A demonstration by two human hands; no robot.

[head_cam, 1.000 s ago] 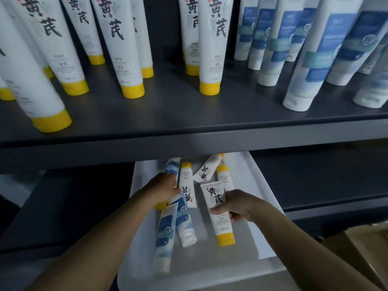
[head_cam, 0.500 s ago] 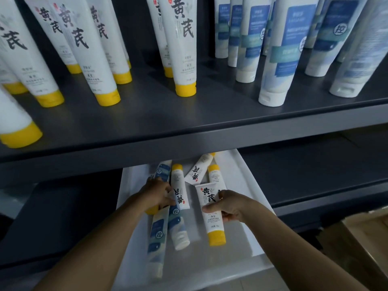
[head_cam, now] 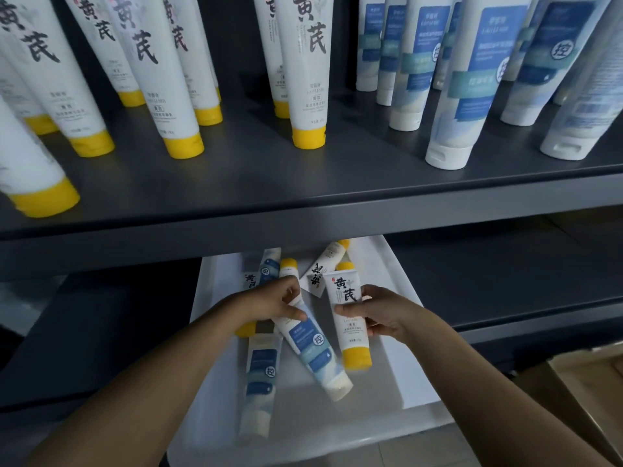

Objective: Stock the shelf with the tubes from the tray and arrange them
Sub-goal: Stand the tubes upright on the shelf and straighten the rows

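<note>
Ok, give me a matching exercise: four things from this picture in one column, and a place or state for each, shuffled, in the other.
Things:
1. yellow-capped tube
2. blue-labelled tube
3. white tray
4. yellow-capped row

Places or states:
A. standing cap-down on the upper shelf
B. held in the right hand
C. sitting on the lower shelf, under both hands
D. under the left hand, lying slanted on the tray

Pairs: 1-B, 2-D, 3-C, 4-A
</note>
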